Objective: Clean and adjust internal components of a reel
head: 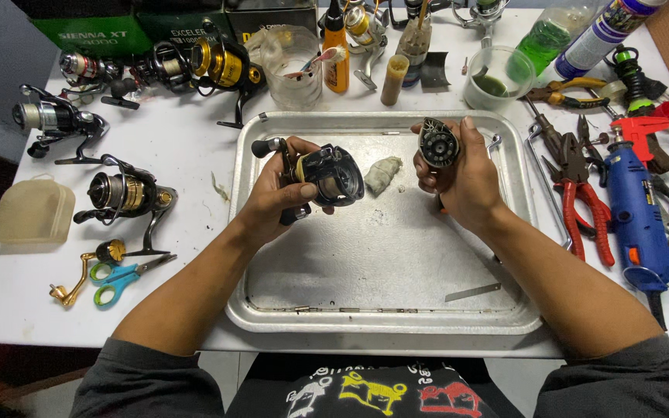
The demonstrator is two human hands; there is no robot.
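Note:
My left hand [269,203] grips a black baitcasting reel body [327,174] with its handle knob sticking up at the left, its open side facing right. In my right hand [462,179] is the reel's round side plate [437,144], with the inner mechanism turned toward me. Both hands hover over a large metal tray [389,263]. A crumpled pale rag [382,174] lies on the tray between the two hands.
Several spinning reels [125,193] lie on the white table left of the tray, with scissors [121,277] and a gold handle. Red pliers [582,197] and a blue rotary tool [635,220] sit at the right. Bottles, cups and boxes line the back.

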